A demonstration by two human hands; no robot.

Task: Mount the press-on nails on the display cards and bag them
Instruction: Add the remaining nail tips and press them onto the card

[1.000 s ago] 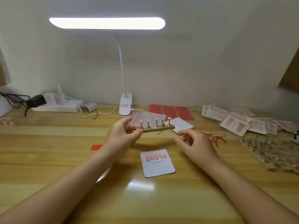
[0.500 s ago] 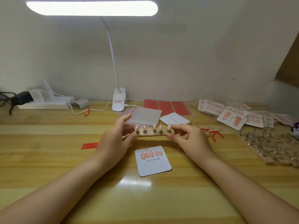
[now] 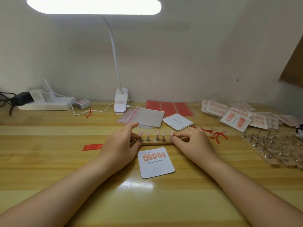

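Both forearms bare to the frame edge; left hand (image 3: 120, 145) and right hand (image 3: 196, 143) ungloved; short nails.

Both ends of the wooden nail strip (image 3: 157, 143) lie hidden under the hands: the left hand (image 3: 122, 145) covers its left end, the right hand (image 3: 193, 142) its right end. The fingertips there are blurred, so the grip cannot be judged. The small print above the nails on the display card (image 3: 156, 163) is too fine to read. The right edge cuts off the bagged cards (image 3: 236, 117), the rack of metal stands (image 3: 275, 148) and a dark object (image 3: 300, 128). The black cable (image 3: 5, 99) leaves the left edge.
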